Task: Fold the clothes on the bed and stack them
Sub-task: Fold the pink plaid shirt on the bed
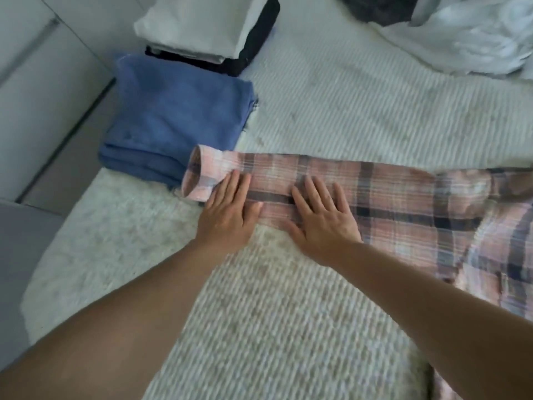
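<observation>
Two hands lie flat on one sleeve (288, 180) of a pink plaid shirt (432, 215), which is spread on the ribbed bed cover (360, 111). The sleeve runs with its long axis from left to right across the view, the cuff (202, 177) at the left end and the body of the shirt going off to the right edge. The left hand (227, 209) presses just beside the cuff, fingers straight and together; the right hand (323, 215) presses more toward the shoulder, fingers straight and a little spread. Neither hand grips the cloth.

The left hand is the nearer one to the cuff, so I judge it should carry the sleeve over toward the body, to the right. The cuff touches a folded blue garment (173, 119), behind which stands a white and black stack (207, 33). On that side room is small; in front and behind the sleeve the cover is open. Unfolded white cloth (467, 39) waits at the far right.
</observation>
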